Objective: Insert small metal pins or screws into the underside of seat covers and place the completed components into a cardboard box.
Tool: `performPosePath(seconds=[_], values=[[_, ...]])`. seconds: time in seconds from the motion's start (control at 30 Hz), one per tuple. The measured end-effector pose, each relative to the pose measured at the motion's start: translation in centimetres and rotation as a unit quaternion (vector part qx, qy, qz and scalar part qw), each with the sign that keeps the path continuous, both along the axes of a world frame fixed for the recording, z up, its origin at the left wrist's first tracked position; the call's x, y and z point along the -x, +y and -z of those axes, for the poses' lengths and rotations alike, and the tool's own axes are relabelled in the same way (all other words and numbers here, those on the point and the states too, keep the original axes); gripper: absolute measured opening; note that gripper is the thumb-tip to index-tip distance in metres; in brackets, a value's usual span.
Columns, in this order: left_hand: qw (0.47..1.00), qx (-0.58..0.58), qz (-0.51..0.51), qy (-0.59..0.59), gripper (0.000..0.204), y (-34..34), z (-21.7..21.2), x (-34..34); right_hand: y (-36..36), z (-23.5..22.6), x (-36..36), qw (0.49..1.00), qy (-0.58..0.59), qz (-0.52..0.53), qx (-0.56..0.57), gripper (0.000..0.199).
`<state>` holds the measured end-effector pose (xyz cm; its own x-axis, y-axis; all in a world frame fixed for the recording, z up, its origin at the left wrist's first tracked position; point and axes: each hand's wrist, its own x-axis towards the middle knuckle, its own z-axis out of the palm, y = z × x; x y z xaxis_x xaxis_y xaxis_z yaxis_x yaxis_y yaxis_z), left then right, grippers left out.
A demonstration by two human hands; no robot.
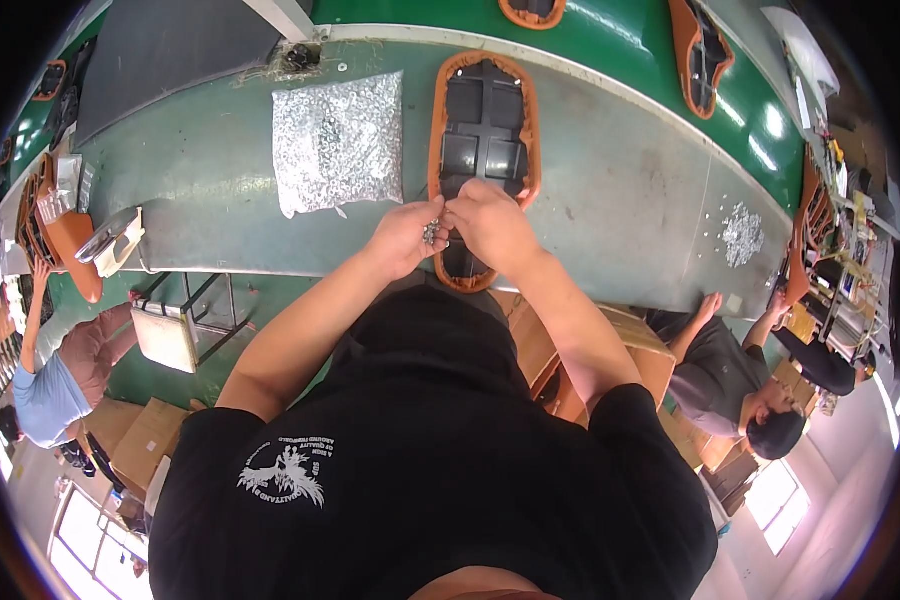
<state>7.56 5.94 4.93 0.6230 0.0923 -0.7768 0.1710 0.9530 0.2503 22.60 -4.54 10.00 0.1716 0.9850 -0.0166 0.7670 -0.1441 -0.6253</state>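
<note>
Cradling small metal parts (pixel 431 233), the left hand (pixel 408 238) meets the right hand (pixel 492 230), whose grip cannot be made out, over the orange-edged panel (pixel 483 132), with fitting seemingly underway and pieces left to place.

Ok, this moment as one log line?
left hand: holding small metal parts; right hand: close against left hand; beneath hands: orange-rimmed black panel on table; panel's left: clear bag of shiny pieces; table right: loose pieces

Bag (pixel 338 143) (on the table (pixel 620 170)) left of the panel (pixel 485 125)
</note>
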Motion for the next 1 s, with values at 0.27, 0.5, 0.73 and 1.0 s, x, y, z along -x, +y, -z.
performPosePath(seconds=[0.27, 0.5, 0.73, 1.0], values=[[0.997, 0.034, -0.066, 0.003, 0.021, 4.9, -1.3, -2.1, 5.3, -0.5, -3.0, 0.997, -0.002, -0.073, -0.007, 0.016], [0.993, 0.085, -0.075, -0.035, 0.022, 8.1, -0.1, -3.3, 9.0, 1.0, -5.5, 0.991, -0.011, -0.117, -0.056, 0.028], [0.99, 0.001, -0.139, -0.02, 0.023, 8.8, 0.5, -0.6, 7.2, 3.2, -8.3, 0.992, 0.046, 0.119, -0.002, 0.01], [0.999, -0.03, -0.024, -0.019, 0.033, 6.5, 0.0, 2.6, -3.2, 4.7, -3.7, 0.98, 0.02, 0.164, 0.114, 0.011]])
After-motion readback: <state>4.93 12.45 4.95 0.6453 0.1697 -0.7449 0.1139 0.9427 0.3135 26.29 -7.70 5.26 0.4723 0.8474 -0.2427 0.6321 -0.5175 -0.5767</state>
